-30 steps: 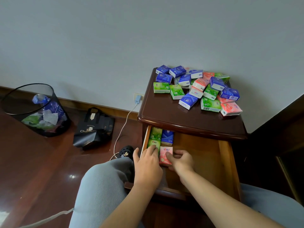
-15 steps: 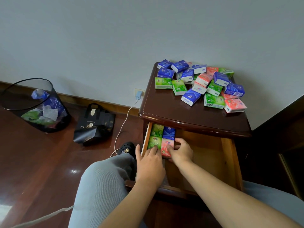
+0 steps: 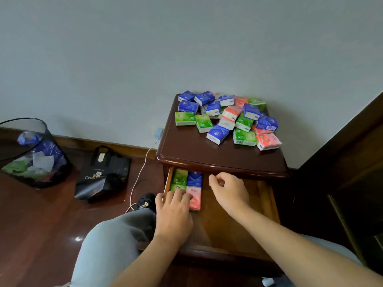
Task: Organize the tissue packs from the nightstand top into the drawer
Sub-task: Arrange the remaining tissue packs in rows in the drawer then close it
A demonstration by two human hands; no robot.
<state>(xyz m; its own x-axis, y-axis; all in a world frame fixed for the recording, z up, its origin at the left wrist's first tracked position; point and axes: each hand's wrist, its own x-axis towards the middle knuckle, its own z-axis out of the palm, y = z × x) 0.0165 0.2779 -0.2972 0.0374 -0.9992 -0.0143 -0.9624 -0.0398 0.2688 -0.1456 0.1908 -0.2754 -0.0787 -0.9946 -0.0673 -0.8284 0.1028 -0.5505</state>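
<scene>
Several blue, green and pink tissue packs point(image 3: 227, 119) lie heaped on the dark wooden nightstand top point(image 3: 186, 154). The drawer point(image 3: 267, 195) below stands pulled out. In its left back corner lie a green pack point(image 3: 179, 176), a blue pack point(image 3: 194, 179), a second green pack mostly under my fingers, and a pink pack point(image 3: 195, 198). My left hand point(image 3: 174, 214) rests with straight fingers on the front green and pink packs. My right hand point(image 3: 228, 191) hovers above the drawer with loosely curled fingers and holds nothing.
A black mesh bin point(image 3: 31, 154) with wrappers stands at the left wall. A black bag point(image 3: 103, 175) and a white cable point(image 3: 141, 175) lie on the wooden floor. A black shoe point(image 3: 146, 200) is by my grey-trousered knee point(image 3: 116, 241). Dark furniture point(image 3: 342, 172) borders the right.
My right hand has let go of the pink pack and lifted away to the right. The pink pack now lies pushed up against the blue one. My left hand stays on the packs.
</scene>
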